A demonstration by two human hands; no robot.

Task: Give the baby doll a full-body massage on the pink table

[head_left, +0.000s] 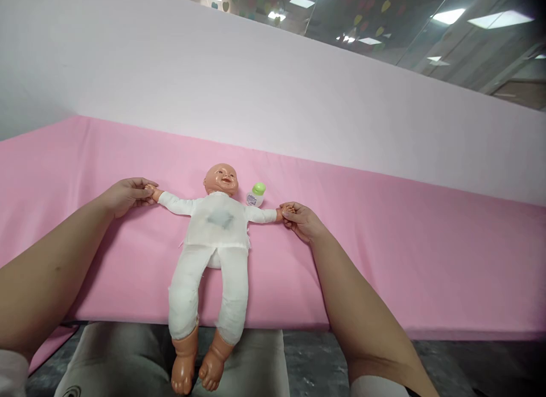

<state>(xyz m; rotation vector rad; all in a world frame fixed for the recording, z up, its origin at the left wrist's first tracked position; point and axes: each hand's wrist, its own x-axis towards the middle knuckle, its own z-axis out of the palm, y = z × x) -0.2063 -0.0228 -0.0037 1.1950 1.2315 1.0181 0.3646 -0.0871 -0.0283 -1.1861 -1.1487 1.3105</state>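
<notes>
Head view shows a doll (216, 232) lying on its back across a pink-covered surface (409, 255), face up, its head towards the far side and its arms stretched out wide. From where I stand, both of the person's hands are taken up, well apart from each other. The left hand (125, 197) has its thumb and fingers closed around one of the doll's hands; the right hand (303, 221) grips the other the same way, so each small arm reaches out in its white sleeve.

The doll wears a white top with a greyish patch (220, 218) on the chest, and white covers its legs. Its bare feet (185, 366) stick out past the near edge, over the person's pale trousers (123, 357); I can't tell whether they touch. Beside the doll's head, just behind the arm on the right-hand side, is a small bottle (255, 198) with a green cap (259, 188). A white wall (273, 95) rises behind the surface, with glass (384, 50) above it reflecting bright lights.
</notes>
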